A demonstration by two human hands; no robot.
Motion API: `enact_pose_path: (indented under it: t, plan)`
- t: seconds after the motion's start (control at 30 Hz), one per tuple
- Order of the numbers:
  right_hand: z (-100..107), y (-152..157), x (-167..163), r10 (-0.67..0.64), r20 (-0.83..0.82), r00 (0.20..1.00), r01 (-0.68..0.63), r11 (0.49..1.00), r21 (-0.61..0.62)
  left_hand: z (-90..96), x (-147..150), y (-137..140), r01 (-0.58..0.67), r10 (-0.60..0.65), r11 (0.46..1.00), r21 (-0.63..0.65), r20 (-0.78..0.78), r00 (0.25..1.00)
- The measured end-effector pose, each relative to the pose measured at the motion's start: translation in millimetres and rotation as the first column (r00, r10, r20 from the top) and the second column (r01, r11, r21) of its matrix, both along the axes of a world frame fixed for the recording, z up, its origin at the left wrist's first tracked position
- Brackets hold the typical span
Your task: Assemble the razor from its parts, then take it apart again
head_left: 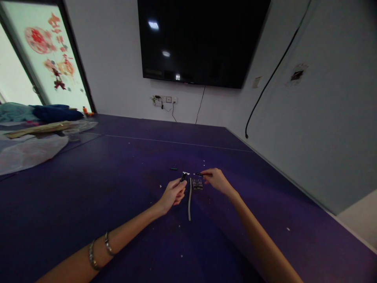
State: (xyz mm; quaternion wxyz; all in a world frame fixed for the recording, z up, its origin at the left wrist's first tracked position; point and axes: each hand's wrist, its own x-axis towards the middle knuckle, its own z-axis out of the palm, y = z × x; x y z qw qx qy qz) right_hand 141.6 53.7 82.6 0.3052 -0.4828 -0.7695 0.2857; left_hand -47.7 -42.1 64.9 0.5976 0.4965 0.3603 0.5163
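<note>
The left hand point(173, 193) is gripping a small dark tool point(183, 177) with a shiny far end; the right hand point(217, 180) is pinching a slim dark piece point(199, 174) just to its right; both are being held above a purple surface point(118, 196), where a grey strip point(190, 200) and a small box point(197, 184) are lying between the hands; both held pieces are looking light and stiff, the dark near ends probably offering safer holds, the shiny end possibly being fragile or sharp.

Two dull metallic bangles point(91, 255), left forearm point(134, 227)
</note>
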Motion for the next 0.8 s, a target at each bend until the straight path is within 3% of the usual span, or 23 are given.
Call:
enact_pose_path:
  t: [0.2,0.33,0.57,0.8]
  plan:
    - [14,-6,2,-0.010,-0.002,1.000,0.010,0.999,-0.040,-7.0,2,4,-0.059,0.060,0.998,0.014,-0.110,0.992]
    - [22,-10,2,0.023,-0.027,0.999,-0.024,1.000,-0.008,-10.2,1,5,-0.069,0.082,0.991,0.114,-0.117,0.990]
    - [39,-28,-7,0.093,-0.103,0.990,-0.087,0.995,0.058,-3.5,5,-4,-0.057,0.151,0.948,0.312,-0.285,0.946]
    - [52,-46,-15,0.147,-0.096,0.984,-0.138,0.985,0.101,-2.1,9,-10,-0.020,0.097,0.959,0.284,-0.260,0.961]
